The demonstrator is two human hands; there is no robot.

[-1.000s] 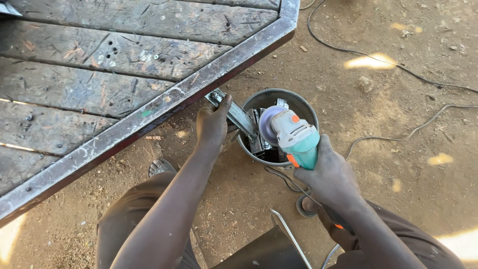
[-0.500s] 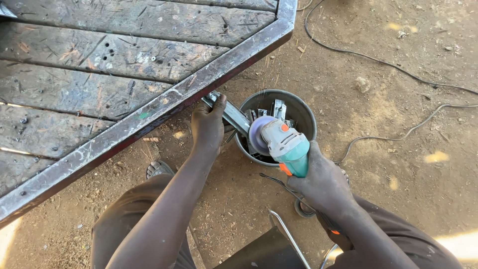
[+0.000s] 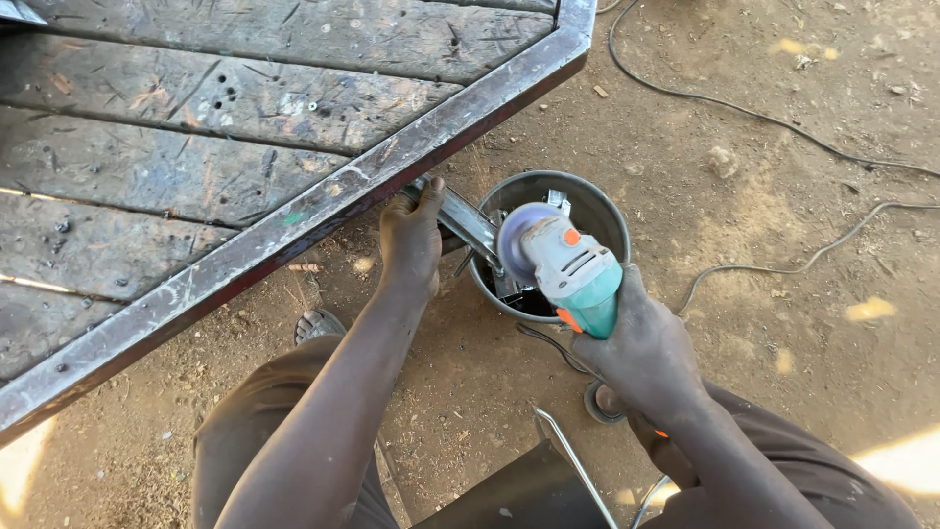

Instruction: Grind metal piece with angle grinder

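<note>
The grinder (image 3: 573, 269) had a smooth teal and grey plastic body. The bucket (image 3: 597, 201) was dull grey metal, the bar (image 3: 465, 220) bare shiny steel. The frame (image 3: 323, 211) looked rusty and rough, its planks (image 3: 196, 98) weathered, scratched wood. The ground (image 3: 783, 323) was dry, gritty dirt.

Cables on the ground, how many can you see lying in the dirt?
2. One dark cable curves across the top right. A paler cable snakes in from the right edge, right of the bucket. The grinder cord under the right hand may be another.
</note>
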